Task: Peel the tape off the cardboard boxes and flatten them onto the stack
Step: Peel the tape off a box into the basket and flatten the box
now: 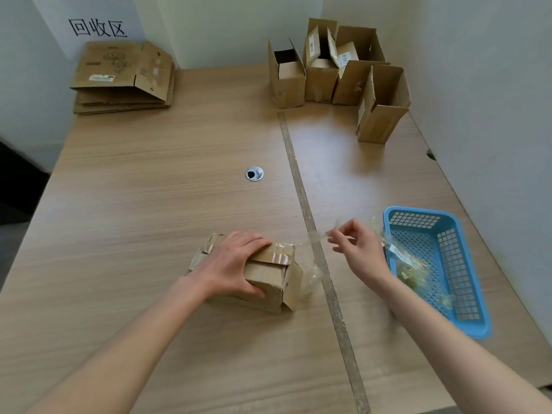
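Two bare hands work near the front of the wooden counter [149,189]. The left hand [236,261] holds a small cardboard box [268,279] down, fingers curled over its top and thumb against its near side; the box rests on the counter with a flap open on its right end. The right hand [358,249] has its grip pinched on a strip of clear tape [316,237], drawn out right of the box. A blue plastic basket [466,294] with crumpled tape sits just beside that hand. Four open boxes [328,73] stand at the far right; the flattened stack [122,76] lies far left.
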### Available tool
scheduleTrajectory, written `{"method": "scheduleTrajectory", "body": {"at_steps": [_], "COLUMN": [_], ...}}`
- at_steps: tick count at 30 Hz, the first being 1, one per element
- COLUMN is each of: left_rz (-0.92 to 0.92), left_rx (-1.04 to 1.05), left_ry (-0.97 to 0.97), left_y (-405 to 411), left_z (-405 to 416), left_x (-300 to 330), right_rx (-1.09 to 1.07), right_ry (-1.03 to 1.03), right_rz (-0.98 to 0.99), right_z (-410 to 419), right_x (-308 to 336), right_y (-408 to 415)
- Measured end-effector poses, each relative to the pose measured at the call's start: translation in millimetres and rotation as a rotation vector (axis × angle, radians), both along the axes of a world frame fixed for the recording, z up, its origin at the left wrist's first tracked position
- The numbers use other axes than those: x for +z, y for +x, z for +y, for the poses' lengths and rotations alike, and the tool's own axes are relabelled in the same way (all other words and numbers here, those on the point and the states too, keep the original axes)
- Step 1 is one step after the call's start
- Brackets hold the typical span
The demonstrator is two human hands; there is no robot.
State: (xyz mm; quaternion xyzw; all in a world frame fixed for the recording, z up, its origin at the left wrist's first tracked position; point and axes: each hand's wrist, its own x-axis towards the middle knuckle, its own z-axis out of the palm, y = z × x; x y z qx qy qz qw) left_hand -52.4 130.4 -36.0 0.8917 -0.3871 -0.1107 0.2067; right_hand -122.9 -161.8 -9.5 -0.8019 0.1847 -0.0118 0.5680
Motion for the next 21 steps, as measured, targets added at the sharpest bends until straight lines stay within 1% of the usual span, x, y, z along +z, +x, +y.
{"method": "scheduleTrajectory", "body": {"at_steps": [1, 2, 4, 5, 6, 7, 8, 9, 10, 13, 16, 19, 21], "left_rz": [-0.008, -0.016, -0.028, -0.03, -0.034, -0.042, -0.052, -0.061, -0.069, -0.122, -0.178, -0.162, -0.139], "left_rx": [-0.014, -0.017, -0.005, 0.001, 0.006, 0.01, 0.017, 0.023, 0.024, -0.005, -0.035, -0.073, -0.117], "left_ry": [-0.01, -0.021, -0.044, -0.052, -0.053, -0.052, -0.052, -0.053, -0.054, -0.063, -0.066, -0.054, -0.041], "left_y": [-1, -3, -4, -5, -7, -8, -8, -9, -10, -15, -22, -25, -26], "left_z": [-2, -4, -9, -11, -12, -14, -14, -14, -13, -14, -17, -19, -18], "left_x": [-1, -1, -1, -1, 0, 0, 0, 1, 1, 1, 1, 1, 1], "right_rx": [0.018, 0.086, 0.276, 0.364, 0.423, 0.44, 0.415, 0.386, 0.366, 0.343, 0.265, 0.25, 0.284], "right_ry": [-0.104, -0.18, -0.267, -0.271, -0.222, -0.119, 0.005, 0.08, 0.105, -0.021, -0.048, -0.154, -0.248], "right_rz": [0.016, 0.043, 0.098, 0.114, 0.115, 0.12, 0.121, 0.116, 0.097, 0.008, -0.02, -0.063, -0.077], "right_z": [-3, -2, 7, 14, 21, 26, 29, 29, 29, 28, 28, 24, 19], "right_x": [1, 1, -5, -8, -11, -12, -14, -15, -15, -13, -12, -16, -17], "right_y": [3, 5, 1, -3, -8, -12, -15, -18, -20, -23, -23, -26, -29]}}
